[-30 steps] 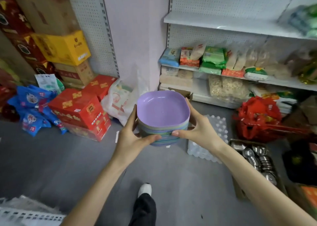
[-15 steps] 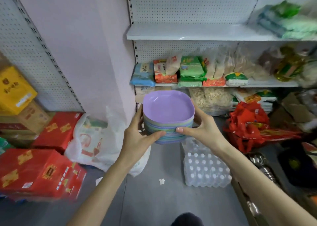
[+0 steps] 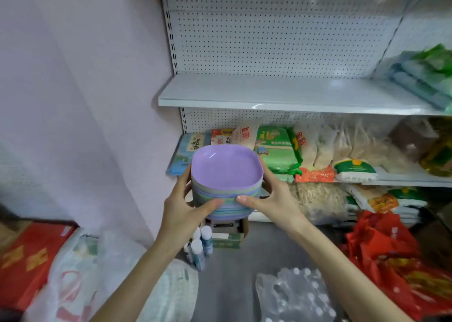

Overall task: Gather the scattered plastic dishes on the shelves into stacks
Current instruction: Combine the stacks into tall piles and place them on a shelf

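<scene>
Both hands hold a stack of square pastel plastic dishes, purple one on top [image 3: 226, 167], in mid-air. Left hand [image 3: 182, 206] wraps its left side, thumb across the front; right hand [image 3: 271, 199] wraps its right side, thumb likewise. Bare white metal shelf [image 3: 281, 94] above the hands, bagged-grain shelf [image 3: 391, 178] just behind.

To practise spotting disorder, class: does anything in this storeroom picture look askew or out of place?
The dish stack, gripped by the left hand and right hand, looks tidy. Behind it, a tan packet leans tilted among the shelf's bags.
</scene>
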Tool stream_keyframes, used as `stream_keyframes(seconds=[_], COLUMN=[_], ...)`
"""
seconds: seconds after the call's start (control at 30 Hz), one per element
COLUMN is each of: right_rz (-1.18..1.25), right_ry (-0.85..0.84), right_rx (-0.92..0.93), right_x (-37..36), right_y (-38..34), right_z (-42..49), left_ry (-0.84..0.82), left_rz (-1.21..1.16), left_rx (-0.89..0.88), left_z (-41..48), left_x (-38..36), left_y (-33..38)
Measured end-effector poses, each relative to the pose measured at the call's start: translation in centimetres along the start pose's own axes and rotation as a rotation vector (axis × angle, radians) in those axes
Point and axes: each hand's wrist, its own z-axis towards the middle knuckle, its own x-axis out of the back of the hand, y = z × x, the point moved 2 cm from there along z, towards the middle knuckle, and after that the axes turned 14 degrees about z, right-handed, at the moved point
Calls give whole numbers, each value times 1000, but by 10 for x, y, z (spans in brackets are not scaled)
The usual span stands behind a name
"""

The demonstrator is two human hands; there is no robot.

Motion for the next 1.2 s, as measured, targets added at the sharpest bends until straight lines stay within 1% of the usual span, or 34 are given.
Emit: stream_keyframes(seconds=[0.13,0.3,0.47,0.67,0.77,0.93,1.2], right_rz=[-8,21,-2,-22,-5,-5,10], right_ry=[-16,-26,39,81,110,93,22], right_rx=[20,38,49,9,7,-43,-109], right_x=[27,62,96,124,139,155,194], right_y=[3,18,35,47,59,85,140], right_z=[90,197,297,411,448,502,577], left_ry=[18,-10,-71,-132,-168,-212,-246], left_rz=[-1,23,43,25,54,130,105], left_rx=[0,-36,-78,-98,-112,-88,-45], left_z=[86,204,322,446,483,532,602], left_x=[-21,-48,-85,-114,-129,-148,-191], left_y=[2,-8,-22,-28,-33,-52,-80])
